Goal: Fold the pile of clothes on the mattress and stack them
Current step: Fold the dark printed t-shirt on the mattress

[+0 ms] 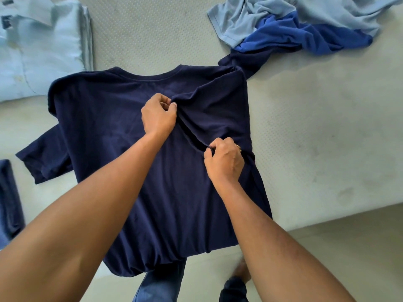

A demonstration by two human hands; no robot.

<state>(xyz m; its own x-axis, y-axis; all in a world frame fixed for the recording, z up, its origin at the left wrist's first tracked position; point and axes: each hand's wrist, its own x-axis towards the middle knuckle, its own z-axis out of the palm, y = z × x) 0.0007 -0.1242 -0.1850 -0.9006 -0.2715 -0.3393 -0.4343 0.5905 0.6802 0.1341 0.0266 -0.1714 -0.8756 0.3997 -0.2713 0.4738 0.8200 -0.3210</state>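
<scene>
A navy blue T-shirt (104, 118) lies spread on the pale mattress (316, 127), collar away from me, its hem hanging over the near edge. Its right side is folded in toward the middle. My left hand (158, 115) pinches the folded sleeve edge near the chest. Lower down, my right hand (224, 161), with a ring on it, pinches the same folded edge. The left sleeve sticks out flat to the left. A loose pile of unfolded clothes (294, 29), light blue, royal blue and navy, lies at the far right.
Folded light blue shirts (43, 46) are stacked at the far left. A folded dark blue garment (9, 199) lies at the left edge. The mattress ends at the lower right above the floor (349, 247). My legs and a foot show below the shirt's hem.
</scene>
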